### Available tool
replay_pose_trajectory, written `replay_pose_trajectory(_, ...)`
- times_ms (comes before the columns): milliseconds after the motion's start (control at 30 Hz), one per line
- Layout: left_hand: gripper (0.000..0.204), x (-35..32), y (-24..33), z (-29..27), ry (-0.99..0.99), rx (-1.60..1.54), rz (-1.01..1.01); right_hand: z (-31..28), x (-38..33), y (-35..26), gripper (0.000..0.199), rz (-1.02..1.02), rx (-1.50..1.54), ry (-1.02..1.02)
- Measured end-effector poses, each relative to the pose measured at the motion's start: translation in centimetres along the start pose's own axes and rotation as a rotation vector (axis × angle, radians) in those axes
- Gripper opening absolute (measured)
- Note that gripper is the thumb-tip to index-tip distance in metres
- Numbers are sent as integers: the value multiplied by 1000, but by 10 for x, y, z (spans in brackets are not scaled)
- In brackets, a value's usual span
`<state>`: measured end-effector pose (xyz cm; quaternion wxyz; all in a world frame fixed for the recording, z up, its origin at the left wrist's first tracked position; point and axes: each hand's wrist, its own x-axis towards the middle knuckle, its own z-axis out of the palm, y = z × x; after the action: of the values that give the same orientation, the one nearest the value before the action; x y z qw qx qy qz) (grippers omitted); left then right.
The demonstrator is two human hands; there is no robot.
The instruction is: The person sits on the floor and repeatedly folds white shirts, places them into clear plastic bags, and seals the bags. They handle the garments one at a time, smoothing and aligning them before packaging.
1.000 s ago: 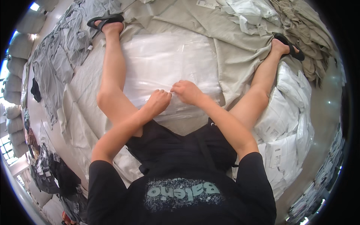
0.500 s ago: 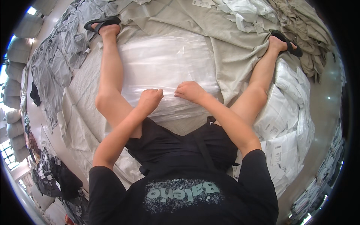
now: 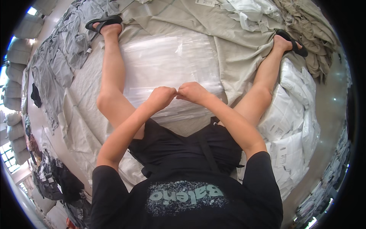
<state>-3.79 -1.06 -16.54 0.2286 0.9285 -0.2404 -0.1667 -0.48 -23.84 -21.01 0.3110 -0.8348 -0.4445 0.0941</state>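
Observation:
Between my legs lies a flat stack of clear plastic bags (image 3: 171, 57), its film creased and shiny. Over its near edge my left hand (image 3: 163, 97) and my right hand (image 3: 193, 92) meet, fingertips touching. Both hands are closed in a pinch on the thin edge of the top plastic bag. The film right at the fingertips is mostly hidden by my fingers.
Beige cloth (image 3: 236, 42) spreads under the stack and my legs. White garments in clear bags (image 3: 286, 110) are piled at the right. Grey clothes (image 3: 57, 61) lie at the left, brown ones (image 3: 309, 30) at the far right. Dark tagged clothes (image 3: 57, 175) sit at the lower left.
My left hand has moved right and now meets my right hand, closing the small gap between them. My right hand has barely moved.

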Motion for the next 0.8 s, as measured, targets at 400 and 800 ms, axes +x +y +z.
replay_pose_trajectory(400, 18, -34, -88, -49, -56, 356, -368, -32, -4, 23, 28, 169, 195, -16)
replay_pose_trajectory(800, 26, -45, -16, -6, -68, 246, 2, -13, -3, 28, 27, 218, 211, 152)
